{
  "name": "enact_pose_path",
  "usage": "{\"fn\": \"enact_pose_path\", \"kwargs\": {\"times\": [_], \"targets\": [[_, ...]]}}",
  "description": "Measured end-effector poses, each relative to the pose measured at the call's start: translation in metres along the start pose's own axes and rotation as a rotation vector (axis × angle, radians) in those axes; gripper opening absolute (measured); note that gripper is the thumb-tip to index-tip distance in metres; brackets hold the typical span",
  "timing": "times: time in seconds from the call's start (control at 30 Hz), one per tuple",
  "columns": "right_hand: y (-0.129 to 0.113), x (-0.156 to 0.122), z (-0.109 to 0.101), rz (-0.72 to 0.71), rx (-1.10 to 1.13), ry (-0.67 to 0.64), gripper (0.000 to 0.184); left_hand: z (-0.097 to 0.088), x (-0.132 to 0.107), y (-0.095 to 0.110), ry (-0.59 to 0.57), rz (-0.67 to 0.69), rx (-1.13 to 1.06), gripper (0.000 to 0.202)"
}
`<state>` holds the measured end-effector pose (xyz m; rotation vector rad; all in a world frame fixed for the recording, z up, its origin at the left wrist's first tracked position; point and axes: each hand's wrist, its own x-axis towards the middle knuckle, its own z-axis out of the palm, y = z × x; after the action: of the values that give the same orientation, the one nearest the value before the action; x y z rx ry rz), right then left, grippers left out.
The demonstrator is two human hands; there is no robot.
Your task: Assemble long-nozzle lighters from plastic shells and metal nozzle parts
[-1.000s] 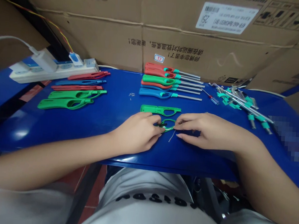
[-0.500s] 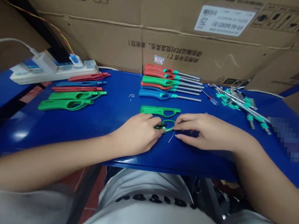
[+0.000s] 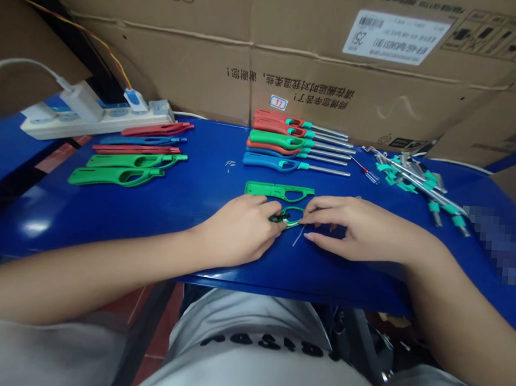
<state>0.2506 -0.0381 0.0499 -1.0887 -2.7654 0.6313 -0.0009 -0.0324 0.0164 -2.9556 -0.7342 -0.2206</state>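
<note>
My left hand (image 3: 242, 230) is closed on a green lighter shell half (image 3: 292, 211) lying on the blue table, its trigger loop showing past my fingers. A small black part (image 3: 279, 218) sits in the shell by my fingertips. My right hand (image 3: 347, 227) bends over the loop's front end, with fingertips on it and the thumb lower down. A thin pale wire or tube (image 3: 298, 236) sticks out below these fingertips; its upper end is hidden. Just behind lies a second green shell half (image 3: 279, 191), inner side up.
Several assembled lighters (image 3: 283, 139) with metal barrels lie behind my hands. Loose shells (image 3: 123, 176) and a power strip (image 3: 100, 119) are on the left. At the right are a screwdriver (image 3: 366, 171) and a pile of barrels with teal parts (image 3: 416, 179). Cardboard (image 3: 196, 67) stands behind.
The view has shifted slightly, so the table's contents appear a little to the right. Both hands keep nearly the same pose at the green shell.
</note>
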Motion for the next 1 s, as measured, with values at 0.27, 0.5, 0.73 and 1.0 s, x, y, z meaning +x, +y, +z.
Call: {"fn": "enact_pose_path", "kwargs": {"times": [0.27, 0.5, 0.73, 1.0], "targets": [[0.0009, -0.0012, -0.0006, -0.015, 0.009, 0.011, 0.028, 0.0003, 0.0007, 0.0005, 0.018, -0.002, -0.007, 0.031], [0.0017, -0.0019, 0.0011, -0.003, -0.045, -0.008, 0.029, 0.0006, -0.0001, -0.0007, 0.016, 0.004, 0.003, 0.03], [-0.0007, -0.0009, -0.0006, 0.003, -0.046, -0.036, 0.031, 0.001, 0.0002, 0.0002, 0.016, -0.002, 0.0, 0.028], [0.0077, -0.0003, 0.0001, -0.009, -0.04, 0.092, 0.029, 0.001, 0.0001, -0.0039, 0.022, -0.013, -0.003, 0.03]]}}
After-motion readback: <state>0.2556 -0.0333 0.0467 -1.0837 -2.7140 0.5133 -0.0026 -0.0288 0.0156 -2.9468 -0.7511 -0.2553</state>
